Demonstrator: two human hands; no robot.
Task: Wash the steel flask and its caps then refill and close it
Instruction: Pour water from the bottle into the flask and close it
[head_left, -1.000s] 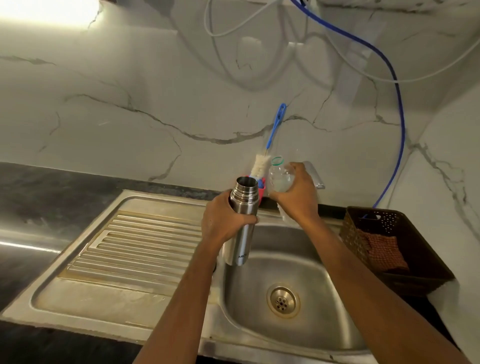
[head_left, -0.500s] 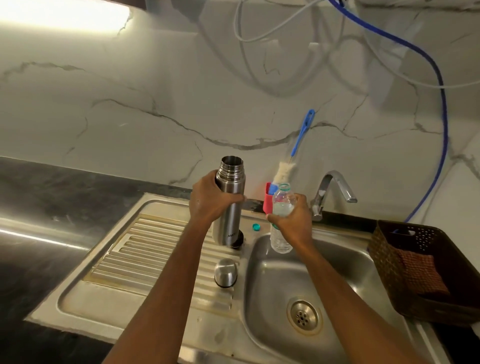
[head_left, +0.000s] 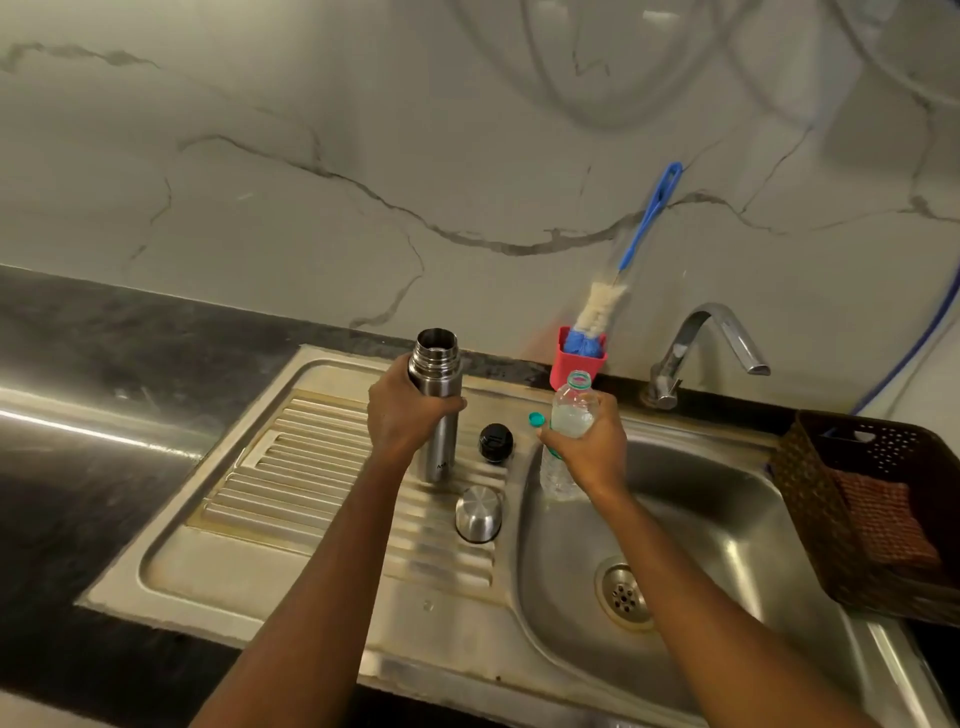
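Refilling seems in hand: your left hand grips the open cylindrical steel flask, upright on the steel sink's drainboard. Your right hand clasps the clear plastic bottle by the drainboard's edge. Next, pour carefully into the flask's narrow mouth.

A blue-handled brush stands in a red holder against the marble wall, centre right. At the right edge, 1 brown basket holds a reddish cloth.

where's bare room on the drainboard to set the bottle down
Free: the ribbed drainboard left of the flask, and its flat front strip below the steel cap. Crowded: between flask and basin, where black cap and green cap lie.
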